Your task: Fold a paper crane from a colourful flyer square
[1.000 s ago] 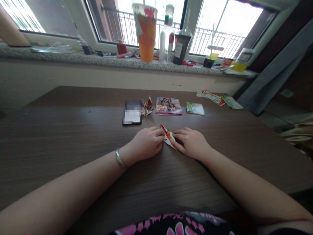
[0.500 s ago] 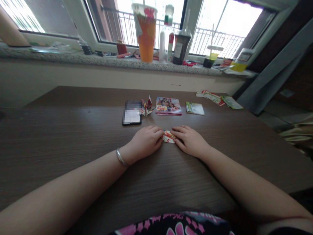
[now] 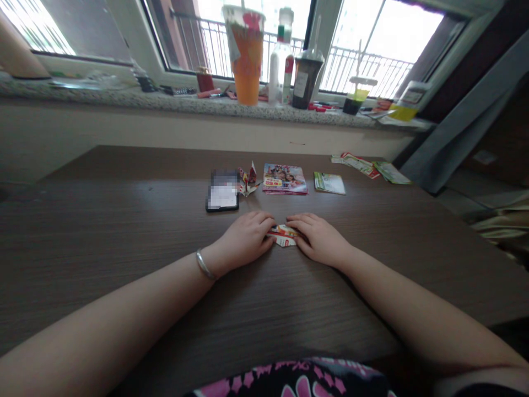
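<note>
A small folded piece of printed paper [image 3: 284,235], white with red and orange patches, is held just over or on the dark wooden table [image 3: 165,309]. My left hand [image 3: 250,237] grips its left end between thumb and fingers; a silver bangle [image 3: 204,265] circles that wrist. At the right end, my right hand [image 3: 320,237] pinches the paper the same way. The covered ends of the paper are hidden by my fingers. Beyond my hands stands a folded paper figure [image 3: 248,182], touching or close beside a phone [image 3: 223,196].
Farther back lie a stack of colourful leaflets [image 3: 285,179], a small stack of green-and-white paper [image 3: 329,183] and scattered paper strips [image 3: 359,164]. The windowsill [image 3: 185,102] carries a tall orange drink cup [image 3: 248,60], a clear bottle [image 3: 281,66] and a dark cup [image 3: 306,80].
The paper has tilted and shows more of its surface between my hands, its lower edge now coming to a point nearer me. Both hands have shifted only slightly.
</note>
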Demonstrator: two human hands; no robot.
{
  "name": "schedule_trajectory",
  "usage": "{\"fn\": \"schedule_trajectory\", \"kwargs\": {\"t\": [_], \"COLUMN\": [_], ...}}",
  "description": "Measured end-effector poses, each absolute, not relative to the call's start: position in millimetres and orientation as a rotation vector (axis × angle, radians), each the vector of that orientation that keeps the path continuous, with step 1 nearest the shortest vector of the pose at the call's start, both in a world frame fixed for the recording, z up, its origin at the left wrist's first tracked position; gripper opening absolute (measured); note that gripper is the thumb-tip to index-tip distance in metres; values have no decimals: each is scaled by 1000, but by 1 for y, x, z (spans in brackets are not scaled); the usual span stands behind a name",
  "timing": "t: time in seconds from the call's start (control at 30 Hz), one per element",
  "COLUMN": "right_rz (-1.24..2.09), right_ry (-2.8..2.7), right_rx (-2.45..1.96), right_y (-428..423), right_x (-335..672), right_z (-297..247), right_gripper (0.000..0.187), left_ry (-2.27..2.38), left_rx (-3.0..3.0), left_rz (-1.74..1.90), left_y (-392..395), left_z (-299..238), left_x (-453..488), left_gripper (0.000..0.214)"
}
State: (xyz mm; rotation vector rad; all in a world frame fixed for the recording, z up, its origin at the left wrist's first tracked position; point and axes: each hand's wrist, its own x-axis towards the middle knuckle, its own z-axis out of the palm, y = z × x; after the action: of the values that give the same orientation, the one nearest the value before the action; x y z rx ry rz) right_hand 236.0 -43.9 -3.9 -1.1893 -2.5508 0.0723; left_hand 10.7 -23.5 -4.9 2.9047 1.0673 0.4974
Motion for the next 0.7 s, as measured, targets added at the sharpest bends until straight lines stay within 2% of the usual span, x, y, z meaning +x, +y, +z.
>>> {"fn": "schedule_trajectory", "kwargs": {"t": [0.3,0.7], "right_rz": [99,274], "right_ry": [-2538,-2377], "right_rx": [-1211,-1182], "right_y": [-43,-41], "right_x": [236,236], "right_z": [-5,-7], "right_gripper": [35,18], "left_ry": [1049,1038], "left_rx": [2833,2814], "left_rz": [464,518], "left_y": [-23,-26], "left_z": [-3,0], "left_x": [13,13], "left_gripper": [25,28]}}
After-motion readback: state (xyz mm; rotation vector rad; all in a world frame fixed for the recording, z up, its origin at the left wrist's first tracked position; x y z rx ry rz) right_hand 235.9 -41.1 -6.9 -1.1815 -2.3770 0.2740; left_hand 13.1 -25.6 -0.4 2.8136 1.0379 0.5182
